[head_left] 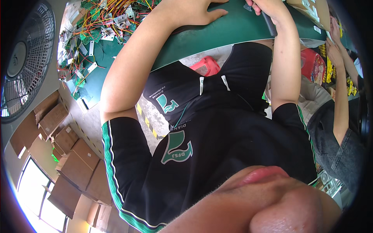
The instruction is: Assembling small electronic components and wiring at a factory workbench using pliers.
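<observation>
My left hand (pixel 198 12) lies on the green work mat (pixel 217 33), thumb stretched out to the side; its other fingers are largely cut off by the upper edge. At the top right, my right hand (pixel 270 8) has its fingers curled round a dark-handled tool (pixel 269 25). The handle sticks out below the palm toward me. What kind of tool it is cannot be made out. A small dark piece (pixel 247 7) shows beside the curled fingertips; whether it belongs to the tool is unclear.
A tangled heap of green circuit boards with red and yellow wires (pixel 112 19) covers the mat's left side. An open carton (pixel 311 11) stands at the right, beside a co-worker's hands (pixel 335 54). A grey fan (pixel 25 62) and stacked cardboard boxes (pixel 77 159) are at the left.
</observation>
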`<state>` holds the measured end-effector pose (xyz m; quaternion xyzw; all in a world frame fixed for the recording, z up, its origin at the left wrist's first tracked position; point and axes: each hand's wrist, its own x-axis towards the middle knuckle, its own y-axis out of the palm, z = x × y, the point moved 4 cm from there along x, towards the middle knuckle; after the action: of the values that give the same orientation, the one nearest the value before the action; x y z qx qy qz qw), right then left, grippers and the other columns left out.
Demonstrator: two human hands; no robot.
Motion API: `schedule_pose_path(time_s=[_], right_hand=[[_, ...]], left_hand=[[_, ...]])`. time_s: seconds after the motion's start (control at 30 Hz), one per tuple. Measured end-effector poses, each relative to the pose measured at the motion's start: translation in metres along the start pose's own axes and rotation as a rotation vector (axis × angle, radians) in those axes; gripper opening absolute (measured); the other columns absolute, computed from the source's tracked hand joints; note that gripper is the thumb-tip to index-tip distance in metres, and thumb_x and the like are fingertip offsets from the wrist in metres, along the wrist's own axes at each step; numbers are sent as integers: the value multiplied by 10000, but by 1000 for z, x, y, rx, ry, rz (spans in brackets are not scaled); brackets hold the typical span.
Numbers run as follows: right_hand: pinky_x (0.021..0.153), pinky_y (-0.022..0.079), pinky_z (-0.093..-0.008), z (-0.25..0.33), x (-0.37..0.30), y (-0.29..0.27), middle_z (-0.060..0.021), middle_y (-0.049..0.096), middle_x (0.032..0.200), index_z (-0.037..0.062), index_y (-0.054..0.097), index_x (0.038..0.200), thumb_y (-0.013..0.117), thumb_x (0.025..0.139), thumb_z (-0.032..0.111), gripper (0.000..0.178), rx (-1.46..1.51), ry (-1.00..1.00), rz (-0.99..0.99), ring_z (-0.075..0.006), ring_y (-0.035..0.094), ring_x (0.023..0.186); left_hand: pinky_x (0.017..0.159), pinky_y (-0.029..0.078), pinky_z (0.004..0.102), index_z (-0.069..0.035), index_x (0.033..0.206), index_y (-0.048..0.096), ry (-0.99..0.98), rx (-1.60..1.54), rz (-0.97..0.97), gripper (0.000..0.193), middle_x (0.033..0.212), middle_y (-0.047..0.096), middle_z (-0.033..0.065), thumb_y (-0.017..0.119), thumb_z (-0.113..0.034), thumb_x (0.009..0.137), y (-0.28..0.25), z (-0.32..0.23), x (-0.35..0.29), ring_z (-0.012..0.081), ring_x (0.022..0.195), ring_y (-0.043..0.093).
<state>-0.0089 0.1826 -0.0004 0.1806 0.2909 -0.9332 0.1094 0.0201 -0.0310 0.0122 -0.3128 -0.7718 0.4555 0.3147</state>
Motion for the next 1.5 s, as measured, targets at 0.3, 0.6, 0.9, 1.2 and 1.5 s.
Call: schedule_pose_path(time_s=[0.3,0.6,0.9,1.2,1.5], right_hand=[[469,419,-279,1,2,4,-7,559,646,49,576,786,630,1043,207,307,27,-22,6,-98,509,493],[484,465,-319,21,-8,14,-51,579,675,-5,571,859,642,1031,202,278,-122,48,-126,-151,546,506],[494,444,-309,31,-28,19,-50,558,695,-9,558,968,646,1030,213,247,-168,-22,-350,-140,532,525],[600,479,-185,-43,-70,16,1,681,839,-16,689,1277,720,993,176,344,158,-499,-538,-27,547,631],[723,502,-203,-42,-78,17,-16,751,908,12,735,1226,740,981,192,304,-224,-361,-456,-16,593,794]], left_hand=[[1187,337,561,-78,1303,705,-65,29,41,460,1489,545,233,696,-338,924,-7,-6,0,398,1434,462],[1175,353,547,-87,1292,715,-58,20,20,456,1486,548,235,704,-342,914,-3,-2,-1,401,1426,471],[1170,359,528,-95,1298,712,-72,13,11,460,1482,555,228,698,-349,914,-2,-1,-1,391,1414,484],[1161,364,519,-104,1304,710,-77,26,-12,467,1464,574,208,703,-351,908,0,1,-7,383,1404,493],[1169,360,513,-99,1306,708,-66,41,-3,469,1472,567,210,709,-347,907,-3,-3,-4,388,1414,480]])
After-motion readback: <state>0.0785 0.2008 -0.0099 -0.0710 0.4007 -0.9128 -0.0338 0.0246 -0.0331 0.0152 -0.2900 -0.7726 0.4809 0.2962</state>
